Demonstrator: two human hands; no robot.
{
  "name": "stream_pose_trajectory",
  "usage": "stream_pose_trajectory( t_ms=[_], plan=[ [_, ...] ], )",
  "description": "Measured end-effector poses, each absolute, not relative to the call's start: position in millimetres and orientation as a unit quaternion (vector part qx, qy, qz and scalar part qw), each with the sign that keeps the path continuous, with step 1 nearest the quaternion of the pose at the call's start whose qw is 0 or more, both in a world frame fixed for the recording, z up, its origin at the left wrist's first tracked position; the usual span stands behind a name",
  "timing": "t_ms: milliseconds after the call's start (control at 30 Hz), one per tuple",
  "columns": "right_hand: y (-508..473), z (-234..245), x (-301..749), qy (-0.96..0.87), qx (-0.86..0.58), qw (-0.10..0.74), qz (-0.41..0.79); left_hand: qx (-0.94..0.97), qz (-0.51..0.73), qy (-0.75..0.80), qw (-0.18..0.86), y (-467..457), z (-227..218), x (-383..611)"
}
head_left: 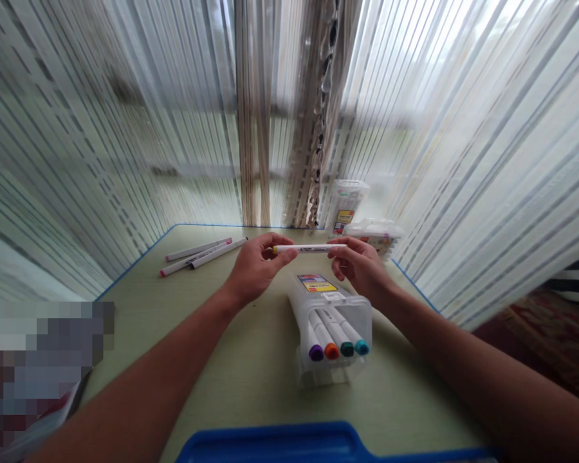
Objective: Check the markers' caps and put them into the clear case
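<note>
A white marker (313, 248) with a yellow end is held level between my two hands above the table. My left hand (258, 263) pinches its yellow end, and my right hand (359, 263) pinches the other end between thumb and fingers. Below and nearer to me lies a clear plastic marker case (294, 321) with a yellow label on top. Its open end faces me and shows several white markers (335, 328) with purple, orange, dark green and light blue ends. Left of my left hand, several loose markers (200, 257) lie in a small pile, two with pinkish ends.
At the back right, a clear case (348, 199) stands upright beside another clear case (376, 231) lying down. A blue tray-like edge (270, 440) runs along the front. Striped sheer curtains (188, 128) hang behind the table (149, 334). A pixelated area covers the lower left.
</note>
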State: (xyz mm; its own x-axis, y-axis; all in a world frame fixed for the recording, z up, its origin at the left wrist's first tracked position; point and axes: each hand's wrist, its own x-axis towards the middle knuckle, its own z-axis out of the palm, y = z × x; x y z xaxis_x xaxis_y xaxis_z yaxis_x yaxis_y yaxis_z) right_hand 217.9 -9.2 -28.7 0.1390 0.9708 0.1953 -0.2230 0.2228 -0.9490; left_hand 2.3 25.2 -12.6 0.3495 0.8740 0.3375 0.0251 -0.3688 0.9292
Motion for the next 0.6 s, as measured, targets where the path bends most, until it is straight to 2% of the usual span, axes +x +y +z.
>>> stream_pose_trajectory(
  t_ms=[333,600],
  plan=[
    [-8.0,-34.7,220.4,-0.453,-0.4,0.611,0.511,0.67,0.494,0.279,0.479,20.8,-11.6,4.2],
    [-12.0,-30.2,216.0,-0.476,-0.393,0.652,0.441,0.699,0.43,0.357,0.447,33.5,-22.3,-0.7]
  ],
)
